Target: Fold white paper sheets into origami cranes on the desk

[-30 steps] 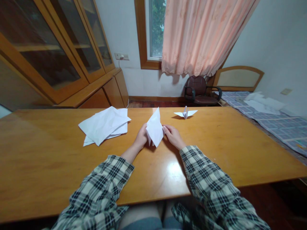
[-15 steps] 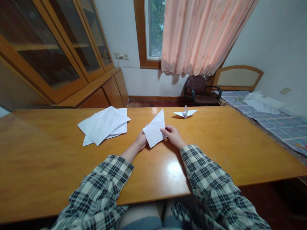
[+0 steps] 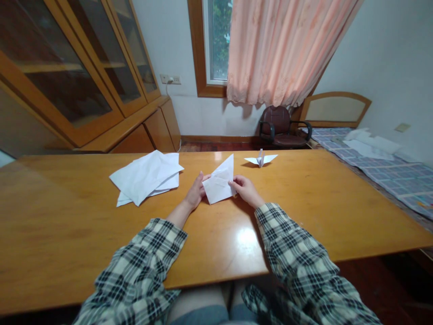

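A folded white paper with a point toward the far side lies low over the wooden table, held between both hands. My left hand pinches its left edge. My right hand grips its right edge with curled fingers. Both sleeves are plaid. A finished white paper crane stands on the table just beyond and to the right of my hands.
A loose pile of white sheets lies on the table left of my hands. Wooden glass-door cabinets stand at left. A dark chair sits under the pink curtain, and a bed with papers runs along the right.
The folded paper has been turned and lowered from upright toward the tabletop. Both hands kept hold of it and shifted slightly away from me.
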Demonstrator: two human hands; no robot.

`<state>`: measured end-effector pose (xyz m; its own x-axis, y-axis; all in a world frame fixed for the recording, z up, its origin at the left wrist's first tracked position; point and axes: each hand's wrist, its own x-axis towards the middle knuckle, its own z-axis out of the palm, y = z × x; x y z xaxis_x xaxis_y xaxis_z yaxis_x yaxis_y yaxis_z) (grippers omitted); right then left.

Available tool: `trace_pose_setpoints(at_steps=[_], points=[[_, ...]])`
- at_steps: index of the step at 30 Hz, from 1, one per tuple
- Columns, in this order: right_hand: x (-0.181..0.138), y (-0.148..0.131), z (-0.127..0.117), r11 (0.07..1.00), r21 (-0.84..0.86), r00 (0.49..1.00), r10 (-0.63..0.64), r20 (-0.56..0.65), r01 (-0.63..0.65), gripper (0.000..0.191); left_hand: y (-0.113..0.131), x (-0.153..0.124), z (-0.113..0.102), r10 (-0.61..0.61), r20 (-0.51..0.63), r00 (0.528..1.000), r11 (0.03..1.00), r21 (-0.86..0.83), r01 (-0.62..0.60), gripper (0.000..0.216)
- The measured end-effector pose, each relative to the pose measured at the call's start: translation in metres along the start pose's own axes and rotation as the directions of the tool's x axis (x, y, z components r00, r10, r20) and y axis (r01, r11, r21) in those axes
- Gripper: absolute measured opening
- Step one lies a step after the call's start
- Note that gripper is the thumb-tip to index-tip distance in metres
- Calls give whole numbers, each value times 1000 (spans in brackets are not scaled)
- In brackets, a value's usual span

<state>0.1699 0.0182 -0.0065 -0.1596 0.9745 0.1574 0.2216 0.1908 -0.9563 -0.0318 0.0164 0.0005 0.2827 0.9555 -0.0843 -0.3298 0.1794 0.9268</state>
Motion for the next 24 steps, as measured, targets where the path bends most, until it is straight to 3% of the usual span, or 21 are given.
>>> trace_pose_setpoints(at_steps=[7, 15, 21, 24], points=[[0, 1, -2, 1000, 6, 999, -18, 45, 18, 36, 2, 0, -2, 11, 29, 1000, 999, 44, -13, 59], [0, -1, 0, 998, -55, 999, -36, -25, 34, 43, -1, -1, 4, 122, -37, 992, 972, 209, -111, 49], [3, 9, 0, 983, -173, 996, -71, -52, 61, 43, -4, 2, -4, 114, -4, 993, 929, 354, -105, 42], [3, 11, 0, 953, -296, 994, -89, -68, 65, 42, -7, 4, -10, 159, -5, 987, 847, 514, -134, 51]])
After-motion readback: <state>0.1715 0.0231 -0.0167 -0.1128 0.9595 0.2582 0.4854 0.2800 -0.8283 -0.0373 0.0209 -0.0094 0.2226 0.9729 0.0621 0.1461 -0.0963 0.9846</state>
